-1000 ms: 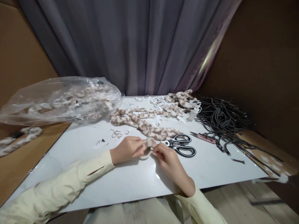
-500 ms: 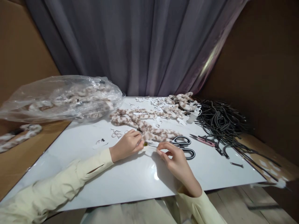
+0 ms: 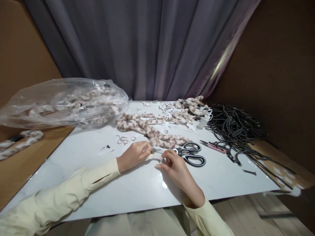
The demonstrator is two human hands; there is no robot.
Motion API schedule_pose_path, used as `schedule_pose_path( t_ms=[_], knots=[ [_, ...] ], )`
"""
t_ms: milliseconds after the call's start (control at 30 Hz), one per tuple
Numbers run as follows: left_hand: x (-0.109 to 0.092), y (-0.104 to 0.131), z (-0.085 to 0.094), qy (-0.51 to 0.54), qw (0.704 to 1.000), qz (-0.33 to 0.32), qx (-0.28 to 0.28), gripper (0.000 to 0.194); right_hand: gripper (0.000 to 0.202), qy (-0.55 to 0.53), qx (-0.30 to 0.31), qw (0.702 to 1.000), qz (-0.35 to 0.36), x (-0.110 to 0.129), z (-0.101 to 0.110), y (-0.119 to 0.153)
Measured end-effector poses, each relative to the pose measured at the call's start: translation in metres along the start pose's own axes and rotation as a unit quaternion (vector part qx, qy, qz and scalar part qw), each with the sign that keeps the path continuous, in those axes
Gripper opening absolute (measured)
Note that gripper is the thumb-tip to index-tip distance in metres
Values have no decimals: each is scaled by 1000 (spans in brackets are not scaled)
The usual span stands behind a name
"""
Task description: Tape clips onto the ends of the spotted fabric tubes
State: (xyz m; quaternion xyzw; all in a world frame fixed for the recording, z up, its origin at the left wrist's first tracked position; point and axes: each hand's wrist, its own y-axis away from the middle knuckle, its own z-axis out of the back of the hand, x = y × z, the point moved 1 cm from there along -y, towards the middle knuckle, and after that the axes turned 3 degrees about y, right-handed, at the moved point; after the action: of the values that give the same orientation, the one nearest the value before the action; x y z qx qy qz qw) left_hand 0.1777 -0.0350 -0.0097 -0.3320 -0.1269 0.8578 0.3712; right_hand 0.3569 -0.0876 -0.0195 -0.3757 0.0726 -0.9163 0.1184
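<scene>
My left hand [image 3: 135, 155] is closed in a pinch at the table's middle. Its fingertips meet the near end of a brown-and-white fuzzy cord [image 3: 169, 140]. A tiny yellow bit and a thin dark sliver [image 3: 157, 152] show just past them; the pinched thing itself is mostly hidden. Facing it, my right hand [image 3: 176, 168] has thumb and forefinger apart, close to the sliver's right end. Black-handled scissors [image 3: 194, 154] lie just beyond the right hand, blades partly hidden.
Small metal rings and clasps [image 3: 122, 140] lie left of the cord. A clear plastic bag [image 3: 61, 101] of fuzzy cords fills the back left. Pink-handled snips [image 3: 214, 147], a small white bottle [image 3: 203, 122] and a heap of black cords [image 3: 233, 127] are on the right.
My right hand has shifted slightly left and its thumb and forefinger have parted, uncovering more of the scissors. The left hand has dipped slightly and stays pinched.
</scene>
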Motion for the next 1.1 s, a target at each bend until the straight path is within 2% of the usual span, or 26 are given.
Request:
schedule_pose_path(
  t_ms=[100,300,467,767,867,967,1100],
  knots=[
    [-2,0,0,6,1000,9,-1,31,8,-2,-9,1000,11,-1,-1,0],
    [-1,0,-1,-3,1000,12,3,31,17,-27,-26,999,4,3,3,0],
    [-1,-1,-1,-27,999,-2,25,28,16,-33,-88,996,-8,6,18,1],
    [-1,-5,5,-68,996,-26,56,23,18,11,-116,993,1,-1,46,4],
    [1,-7,8,-74,996,-17,55,24,19,26,-131,991,26,-2,51,5],
    [4,-9,12,-78,996,-4,52,28,18,54,-133,986,87,3,58,2],
    [9,-15,23,-80,996,1,51,32,14,125,-46,972,195,20,73,-15]
  ],
)
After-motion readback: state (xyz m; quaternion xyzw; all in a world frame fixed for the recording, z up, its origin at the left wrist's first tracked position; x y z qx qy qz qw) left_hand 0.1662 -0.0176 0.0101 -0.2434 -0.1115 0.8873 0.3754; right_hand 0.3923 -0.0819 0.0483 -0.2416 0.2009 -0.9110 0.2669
